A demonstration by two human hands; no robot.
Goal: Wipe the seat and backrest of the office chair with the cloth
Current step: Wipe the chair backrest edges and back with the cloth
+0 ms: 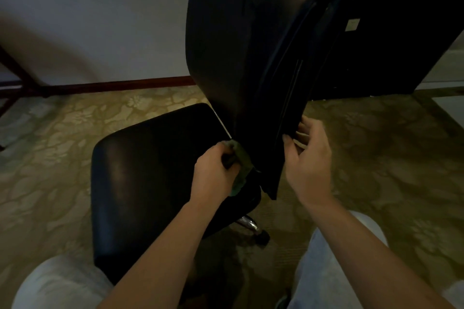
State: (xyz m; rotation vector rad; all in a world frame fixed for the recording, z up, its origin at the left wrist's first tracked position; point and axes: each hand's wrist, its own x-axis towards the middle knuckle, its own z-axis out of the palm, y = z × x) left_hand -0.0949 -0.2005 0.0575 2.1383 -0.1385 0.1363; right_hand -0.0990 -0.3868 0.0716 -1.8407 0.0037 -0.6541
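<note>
- Backrest (246,57): the top is cut off by the upper frame edge, and dim light hides most surface detail.
- Cloth (243,158): green and crumpled, at the backrest's foot where it meets the seat. It is largely covered by the left hand (213,175).
- Left hand: fingers are curled tight round the cloth, with the fingertips hidden.
- Right hand (310,158): on the backrest's lower right edge. The thumb is on the near face and the fingers are wrapped behind it, their tips out of sight.
- Chair base (247,222): below the backrest, only a chrome piece and one dark caster (262,237) show.
- Seat (150,170): left of the backrest's foot. It is black, smooth and leather-like, with rounded corners and a faint sheen.
- Backrest covering: the same smooth black material on a tall curved shell, with a ridged seam down its side.
- Cabinet (401,57): right of the backrest and lost in shadow. Its small pale label (352,24) is unreadable.
- Carpet (75,133): beneath the backrest, olive with a floral pattern.
</note>
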